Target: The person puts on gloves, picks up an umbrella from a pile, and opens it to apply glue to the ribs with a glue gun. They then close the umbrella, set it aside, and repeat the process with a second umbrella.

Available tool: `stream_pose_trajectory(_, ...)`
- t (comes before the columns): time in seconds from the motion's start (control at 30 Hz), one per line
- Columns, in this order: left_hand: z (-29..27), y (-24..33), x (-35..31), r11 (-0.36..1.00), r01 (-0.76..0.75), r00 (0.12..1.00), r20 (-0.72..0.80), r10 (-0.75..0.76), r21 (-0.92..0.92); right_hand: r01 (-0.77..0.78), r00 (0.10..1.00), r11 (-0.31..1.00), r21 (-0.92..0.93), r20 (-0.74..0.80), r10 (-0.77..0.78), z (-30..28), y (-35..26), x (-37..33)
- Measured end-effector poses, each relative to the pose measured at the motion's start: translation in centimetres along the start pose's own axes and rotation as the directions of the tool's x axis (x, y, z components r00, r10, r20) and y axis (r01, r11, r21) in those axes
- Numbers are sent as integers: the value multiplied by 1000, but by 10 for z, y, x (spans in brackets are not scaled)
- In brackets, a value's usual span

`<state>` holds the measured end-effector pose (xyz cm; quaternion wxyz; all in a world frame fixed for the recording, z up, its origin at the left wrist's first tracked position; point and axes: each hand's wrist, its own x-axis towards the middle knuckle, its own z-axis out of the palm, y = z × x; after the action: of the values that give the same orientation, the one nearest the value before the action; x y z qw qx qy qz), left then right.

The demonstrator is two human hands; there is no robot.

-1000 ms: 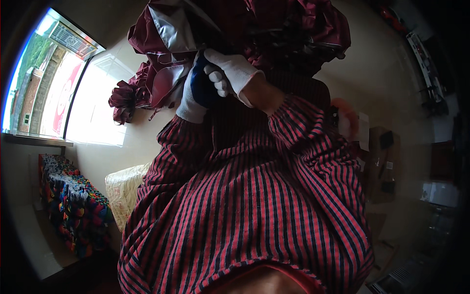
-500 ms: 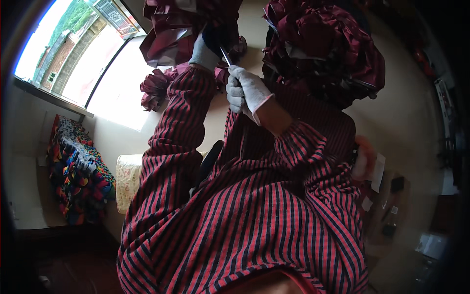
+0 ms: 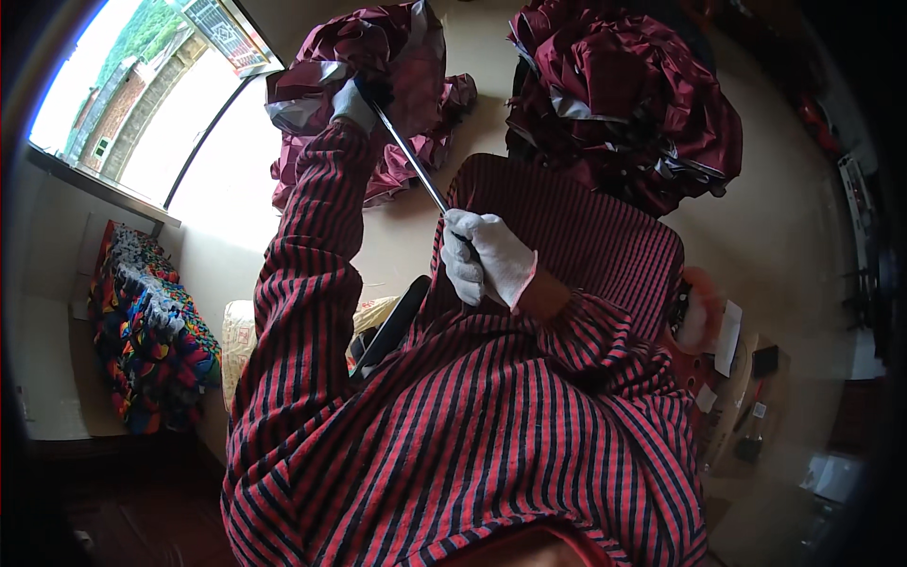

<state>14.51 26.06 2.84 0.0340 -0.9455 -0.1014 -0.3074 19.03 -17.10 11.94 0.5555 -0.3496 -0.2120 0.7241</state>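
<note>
A shiny metal shaft [image 3: 413,156] slants between my two gloved hands, apparently that of an umbrella with a crumpled maroon canopy [image 3: 406,57] lined in silver. At its far end my left hand [image 3: 354,102] is closed at the edge of that maroon cloth; its fingertips are dark and partly hidden. My right hand [image 3: 487,257], in a white glove, is wrapped round the near end, above my lap. The grip under its fingers is mostly covered. More creased maroon cloth lies below the left hand.
A large maroon cloth heap [image 3: 633,104] stands at the far right. Multicoloured bundles [image 3: 156,321] are stacked at the left, beneath a window [image 3: 142,104]. A pale yellow patterned package [image 3: 239,345] and a long dark object [image 3: 397,326] lie beside my left arm. Cardboard [image 3: 732,425] with small tools is at right.
My hands have moved apart: the left outward to the left, the right down toward me. Much more of the metal shaft shows between them. The maroon cloth on the left has shifted.
</note>
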Motion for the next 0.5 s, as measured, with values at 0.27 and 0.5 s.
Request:
stream_pose_trajectory(0.27, 49, -65, -66, 637, 276, 931, 33, -365, -720, -54, 995, 993, 107, 94, 44, 11, 25, -20)
stream_pose_trajectory(0.5, -22, 56, 40, 289, 417, 761, 157, -629, -862, 92, 987, 992, 85, 125, -102, -41, 18, -32)
